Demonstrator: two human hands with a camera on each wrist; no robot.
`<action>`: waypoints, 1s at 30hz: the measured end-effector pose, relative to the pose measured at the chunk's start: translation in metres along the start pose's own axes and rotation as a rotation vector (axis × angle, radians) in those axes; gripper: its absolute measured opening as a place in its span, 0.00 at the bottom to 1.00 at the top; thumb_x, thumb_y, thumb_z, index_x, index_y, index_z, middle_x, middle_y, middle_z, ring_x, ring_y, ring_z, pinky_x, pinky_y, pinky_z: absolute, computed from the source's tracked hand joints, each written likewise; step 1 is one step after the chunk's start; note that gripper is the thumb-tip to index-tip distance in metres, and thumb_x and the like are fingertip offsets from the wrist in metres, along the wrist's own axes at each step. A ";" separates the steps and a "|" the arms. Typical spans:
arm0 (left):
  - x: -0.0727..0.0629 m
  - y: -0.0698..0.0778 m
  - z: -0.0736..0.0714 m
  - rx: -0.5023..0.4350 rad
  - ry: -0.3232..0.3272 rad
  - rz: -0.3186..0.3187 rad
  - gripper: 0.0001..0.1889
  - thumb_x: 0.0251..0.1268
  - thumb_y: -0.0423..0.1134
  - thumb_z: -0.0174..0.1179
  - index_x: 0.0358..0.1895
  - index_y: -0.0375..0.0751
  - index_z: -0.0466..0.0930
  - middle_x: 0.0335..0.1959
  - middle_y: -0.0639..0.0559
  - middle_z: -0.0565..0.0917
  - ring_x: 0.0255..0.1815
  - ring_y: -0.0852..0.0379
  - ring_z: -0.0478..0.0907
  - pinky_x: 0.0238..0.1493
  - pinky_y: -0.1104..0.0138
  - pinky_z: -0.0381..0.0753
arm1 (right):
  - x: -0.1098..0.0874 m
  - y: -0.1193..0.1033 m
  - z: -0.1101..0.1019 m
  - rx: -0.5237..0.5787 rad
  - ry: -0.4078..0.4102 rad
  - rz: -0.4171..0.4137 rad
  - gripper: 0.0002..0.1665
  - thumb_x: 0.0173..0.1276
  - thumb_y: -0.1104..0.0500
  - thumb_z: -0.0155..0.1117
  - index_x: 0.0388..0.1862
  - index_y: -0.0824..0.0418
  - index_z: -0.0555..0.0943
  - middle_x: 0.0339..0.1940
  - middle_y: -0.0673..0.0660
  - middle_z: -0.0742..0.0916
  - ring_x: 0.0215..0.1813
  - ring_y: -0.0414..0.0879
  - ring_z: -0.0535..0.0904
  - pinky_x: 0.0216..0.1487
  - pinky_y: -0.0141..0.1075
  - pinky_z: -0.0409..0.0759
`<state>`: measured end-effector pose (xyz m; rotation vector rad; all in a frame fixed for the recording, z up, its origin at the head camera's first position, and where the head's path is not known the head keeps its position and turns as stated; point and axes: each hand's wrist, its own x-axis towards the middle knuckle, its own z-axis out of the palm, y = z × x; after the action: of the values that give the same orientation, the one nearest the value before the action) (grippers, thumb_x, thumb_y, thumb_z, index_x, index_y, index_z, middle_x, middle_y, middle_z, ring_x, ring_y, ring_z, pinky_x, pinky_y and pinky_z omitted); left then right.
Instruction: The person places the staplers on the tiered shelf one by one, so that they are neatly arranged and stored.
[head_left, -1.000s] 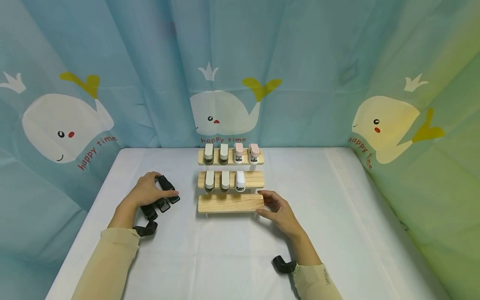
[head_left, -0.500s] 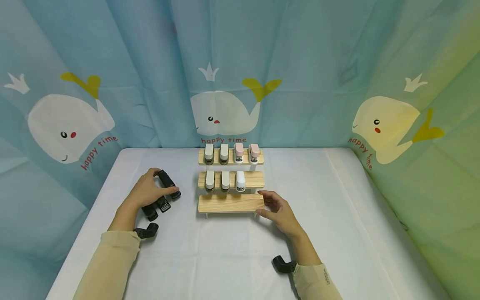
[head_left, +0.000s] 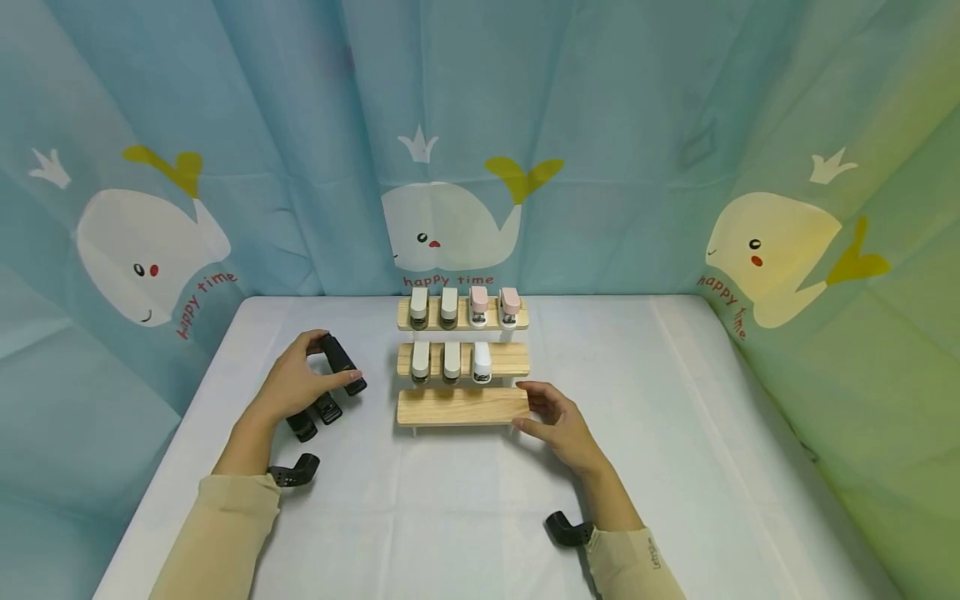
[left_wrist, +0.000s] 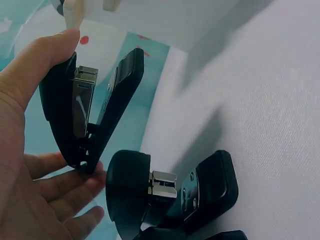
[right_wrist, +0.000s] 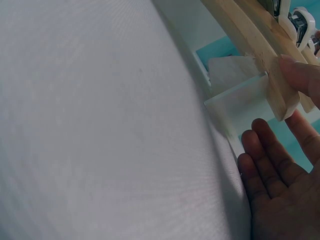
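My left hand [head_left: 291, 382] pinches a black stapler [head_left: 342, 364] lengthwise, thumb at one end and fingertips at the hinge end. In the left wrist view this stapler [left_wrist: 59, 97] shows its metal magazine and base spread apart, raised off the cloth. Two more black staplers [head_left: 327, 407] lie beneath that hand, partly hidden by it. My right hand [head_left: 561, 429] holds the right end of the lowest shelf [head_left: 461, 407] of a three-tier wooden display stand. Close up in the right wrist view, the thumb presses the wooden board [right_wrist: 272, 75] and the index finger is at its end.
On the top shelf [head_left: 463, 323] stand two cream and two pink staplers [head_left: 478, 305]. The middle shelf [head_left: 513, 359] carries two cream staplers [head_left: 421, 361] and a white stapler [head_left: 482, 362] to their right. A white cloth [head_left: 645, 433] covers the table; a whale-print curtain [head_left: 615, 125] hangs behind.
The left hand has lifted the black stapler and shifted it slightly right and away from the other two. The right hand and the stand have stayed still.
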<state>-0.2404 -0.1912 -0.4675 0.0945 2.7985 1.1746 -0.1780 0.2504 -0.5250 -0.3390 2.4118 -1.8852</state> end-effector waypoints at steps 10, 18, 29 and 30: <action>-0.011 0.005 0.001 -0.029 0.011 0.029 0.59 0.55 0.67 0.73 0.82 0.43 0.52 0.76 0.33 0.66 0.76 0.32 0.64 0.68 0.36 0.69 | 0.000 0.001 0.000 0.002 -0.007 -0.003 0.34 0.65 0.62 0.77 0.69 0.59 0.76 0.65 0.61 0.82 0.65 0.57 0.78 0.66 0.36 0.76; -0.023 0.011 0.003 -0.040 0.010 0.054 0.56 0.55 0.64 0.75 0.81 0.44 0.54 0.76 0.33 0.68 0.76 0.32 0.65 0.69 0.36 0.68 | 0.000 -0.001 0.000 0.008 -0.011 -0.001 0.34 0.65 0.62 0.76 0.69 0.59 0.76 0.66 0.62 0.82 0.65 0.57 0.77 0.65 0.35 0.76; -0.036 0.019 0.009 -0.037 -0.008 0.048 0.56 0.54 0.67 0.74 0.80 0.47 0.56 0.77 0.35 0.67 0.77 0.33 0.64 0.68 0.34 0.67 | 0.000 -0.001 0.000 0.005 -0.007 -0.001 0.33 0.65 0.61 0.76 0.69 0.59 0.77 0.65 0.62 0.82 0.65 0.57 0.78 0.66 0.39 0.76; -0.036 0.019 0.010 -0.041 -0.011 0.045 0.56 0.53 0.68 0.74 0.80 0.47 0.56 0.77 0.35 0.67 0.77 0.33 0.64 0.68 0.34 0.67 | 0.000 -0.001 0.000 0.004 -0.008 -0.001 0.33 0.65 0.61 0.76 0.69 0.58 0.77 0.65 0.62 0.83 0.65 0.57 0.78 0.66 0.40 0.76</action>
<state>-0.2028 -0.1743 -0.4578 0.1612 2.7750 1.2363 -0.1783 0.2502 -0.5240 -0.3465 2.4027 -1.8856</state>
